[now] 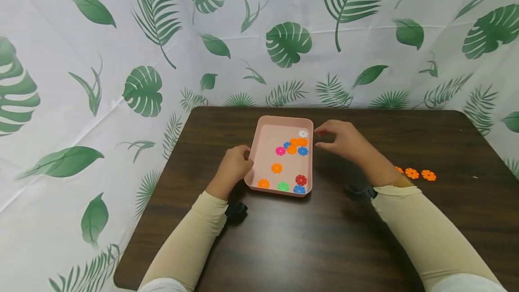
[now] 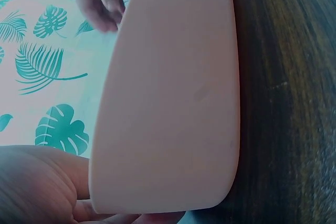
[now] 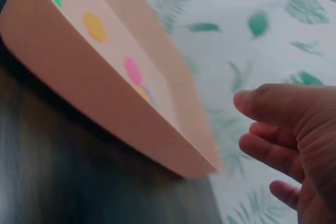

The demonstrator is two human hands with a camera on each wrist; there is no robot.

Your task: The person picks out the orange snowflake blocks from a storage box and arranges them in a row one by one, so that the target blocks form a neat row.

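Note:
A pink tray (image 1: 265, 148) holds several flower-shaped discs: orange (image 1: 276, 168), blue, magenta (image 1: 280, 151), green (image 1: 283, 186), red (image 1: 301, 180) and white (image 1: 302, 134). My left hand (image 1: 233, 166) grips its left wall, thumb at the rim; in the left wrist view the left hand (image 2: 42, 187) is at the tray wall (image 2: 168, 98), its fingertips partly hidden. Just off the tray's right side is my right hand (image 1: 344, 139), fingers loosely bent and apart. The right wrist view shows the right hand (image 3: 294, 140) holding nothing, with a gap to the tray (image 3: 105, 93).
Orange discs (image 1: 428, 175) lie in a row on the dark wooden table (image 1: 284, 242) at the right, partly behind my right forearm. A leaf-patterned white cloth (image 1: 243, 21) hangs behind the table's far edge.

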